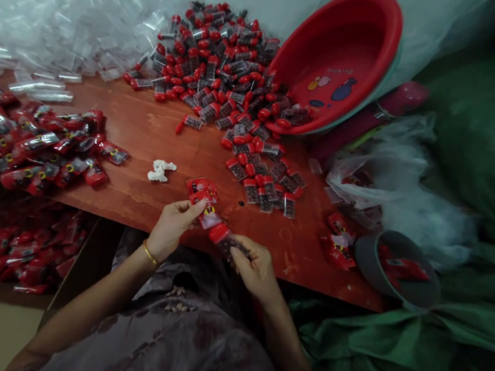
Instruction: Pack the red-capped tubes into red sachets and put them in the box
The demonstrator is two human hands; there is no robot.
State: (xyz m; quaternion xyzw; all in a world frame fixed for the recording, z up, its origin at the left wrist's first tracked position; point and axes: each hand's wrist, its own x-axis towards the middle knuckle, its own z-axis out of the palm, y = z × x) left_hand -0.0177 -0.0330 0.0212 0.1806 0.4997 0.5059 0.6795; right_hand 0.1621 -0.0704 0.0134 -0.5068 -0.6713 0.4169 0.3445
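Left hand (170,228): fingers pinched on a red printed sleeve (203,198) at the table's (152,131) near edge. Right hand (256,269): closed around a red-capped vial (225,239), cap meeting the sleeve's mouth. Loose vials (228,74): heaped at 12 o'clock, spilling from a tipped red basin (345,56). Packed sleeves (31,140): piled at 9 o'clock.
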